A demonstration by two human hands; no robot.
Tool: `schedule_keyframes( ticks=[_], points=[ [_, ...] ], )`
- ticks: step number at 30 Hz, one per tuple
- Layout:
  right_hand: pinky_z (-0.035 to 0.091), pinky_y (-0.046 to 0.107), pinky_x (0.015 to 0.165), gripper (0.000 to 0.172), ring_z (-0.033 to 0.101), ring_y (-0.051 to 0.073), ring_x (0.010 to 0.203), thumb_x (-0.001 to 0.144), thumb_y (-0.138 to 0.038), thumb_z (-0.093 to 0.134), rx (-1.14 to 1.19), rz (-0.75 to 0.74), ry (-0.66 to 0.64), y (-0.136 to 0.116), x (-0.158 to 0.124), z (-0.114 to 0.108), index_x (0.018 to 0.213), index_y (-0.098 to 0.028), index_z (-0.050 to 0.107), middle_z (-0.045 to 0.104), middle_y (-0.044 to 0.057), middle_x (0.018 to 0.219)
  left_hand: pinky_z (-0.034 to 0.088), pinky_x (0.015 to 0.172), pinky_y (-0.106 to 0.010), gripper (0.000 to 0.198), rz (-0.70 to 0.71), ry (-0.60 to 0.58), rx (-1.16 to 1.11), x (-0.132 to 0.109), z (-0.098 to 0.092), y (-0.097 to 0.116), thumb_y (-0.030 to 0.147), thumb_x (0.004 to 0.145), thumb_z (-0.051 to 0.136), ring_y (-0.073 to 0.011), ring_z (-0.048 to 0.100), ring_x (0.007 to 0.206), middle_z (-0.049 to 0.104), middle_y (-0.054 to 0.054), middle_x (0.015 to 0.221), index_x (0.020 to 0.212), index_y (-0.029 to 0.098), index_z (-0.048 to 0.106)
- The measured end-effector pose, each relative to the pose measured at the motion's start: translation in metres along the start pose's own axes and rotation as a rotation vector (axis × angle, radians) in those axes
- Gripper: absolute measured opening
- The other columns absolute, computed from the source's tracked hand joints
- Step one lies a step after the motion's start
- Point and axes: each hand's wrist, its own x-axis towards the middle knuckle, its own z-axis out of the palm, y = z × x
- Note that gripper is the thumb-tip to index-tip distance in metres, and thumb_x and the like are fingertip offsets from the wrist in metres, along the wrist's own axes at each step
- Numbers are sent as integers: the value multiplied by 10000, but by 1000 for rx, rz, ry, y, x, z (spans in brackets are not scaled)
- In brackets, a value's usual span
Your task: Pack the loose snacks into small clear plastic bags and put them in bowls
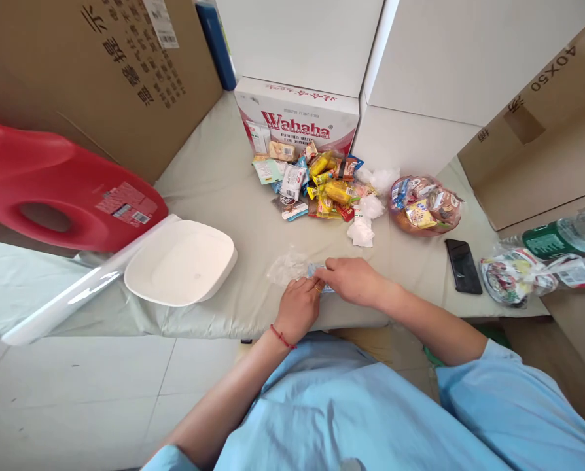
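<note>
Near the front edge of the cloth-covered table, my two hands meet over a small light-blue snack packet (328, 288). My right hand (354, 280) is closed, pinching the packet from the right. My left hand (300, 305), with a red cord at its wrist, has its fingers pressed together on the packet's left side. The fingers hide much of the packet, and its print cannot be read. Just beyond my left hand lies a crumpled clear plastic bag (286, 267). Farther back is a heap of wrapped snacks (322, 180), with crumpled white plastic (362, 229) at its right.
A white basin (180, 261) stands left, beside a clear plastic roll (93, 281) and a red jug (61, 176). Right are a bagged bowl of snacks (426, 204), a phone (463, 266) and plastic bottles (562, 235). A Wahaha carton (297, 118) stands behind.
</note>
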Motion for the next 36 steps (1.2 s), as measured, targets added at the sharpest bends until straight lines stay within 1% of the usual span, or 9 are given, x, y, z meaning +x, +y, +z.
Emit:
schedule_keyframes(
  ticks=[5,8,11,15,19,23,27,32,36],
  points=[
    [387,326,693,505,546,239,952,1007,-129,485,-59,-29,31,-18,-18,37,1477,-313,511,621,83,1070,561,951,-395,357,14,92,-511,-29,-14,-32,186,903,469,-221,709,1030,780,-64,1070,1083,243,773],
    [390,347,759,525,514,247,953,979,-93,516,-61,-4,68,-22,-21,49,1447,-328,552,598,90,1059,567,744,-341,266,-308,359,-730,-36,-29,-51,300,909,493,-174,668,719,741,-44,816,894,213,744],
    [371,359,780,491,483,246,931,980,-92,510,-57,16,100,-27,-23,53,1403,-328,591,580,96,1046,539,715,-334,379,-633,625,-662,-19,-40,-61,415,967,389,-174,644,740,729,-77,920,943,185,690],
    [352,355,786,440,463,245,921,1013,-143,493,-39,34,123,-29,-25,53,1390,-339,609,566,92,1028,501,992,-444,478,-552,321,-318,5,-45,-53,552,939,464,-302,626,1175,685,-160,1238,1136,163,659],
    [350,326,786,468,455,229,917,1015,-130,485,80,64,121,-24,-24,55,1396,-366,618,563,69,1026,531,820,-397,271,-447,-61,-179,-4,-54,-38,433,831,610,-284,687,928,731,-86,959,981,221,686],
    [370,308,798,432,447,214,908,1016,-123,474,214,63,128,-22,-21,62,1342,-333,665,561,59,1030,493,617,-289,241,-597,-35,-744,-5,-65,-22,435,781,680,-178,641,642,668,1,697,859,209,646],
    [436,333,857,428,496,227,980,973,-102,498,318,50,181,-18,-25,63,1327,-266,675,590,88,1103,574,748,-333,289,-625,21,-1137,19,-52,4,370,801,642,-213,728,823,763,-82,879,979,149,694],
    [520,335,917,456,636,195,1051,942,-79,409,720,29,299,9,-47,51,1237,-243,715,688,75,1176,526,1060,-478,364,-239,3,-495,29,-18,24,191,859,497,-271,673,1174,732,-119,1269,1115,177,755],
    [542,419,911,339,633,251,1041,1008,-278,447,624,486,597,28,-50,53,1221,-219,704,682,122,1151,514,1010,-526,350,-71,-20,-50,19,-8,30,152,902,492,-319,605,1222,652,-131,1418,1121,173,764]
  ],
)
